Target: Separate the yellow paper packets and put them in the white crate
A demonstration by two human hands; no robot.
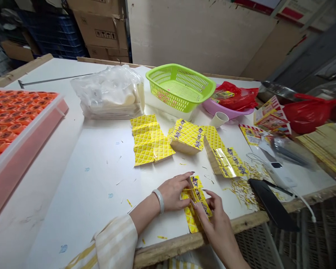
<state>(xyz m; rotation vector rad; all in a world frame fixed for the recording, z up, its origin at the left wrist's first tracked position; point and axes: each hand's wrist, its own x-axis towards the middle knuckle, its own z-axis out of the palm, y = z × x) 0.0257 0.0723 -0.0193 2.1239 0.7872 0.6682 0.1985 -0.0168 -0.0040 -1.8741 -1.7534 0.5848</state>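
Left hand (172, 192) curls over a folded strip of yellow sachets (195, 203), right hand (215, 216) pinching its edge.
Strip rests between both hands near the front edge of the white table (81, 179); stacked sachets (187, 136) lie ahead, paper trimmings (242, 192) to the right.

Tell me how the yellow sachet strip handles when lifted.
The yellow sachet strip will likely flop: it is thin and folded in pleats. It is probably light, since the left hand and right hand hold it by fingertips. Its glossy film may slip.
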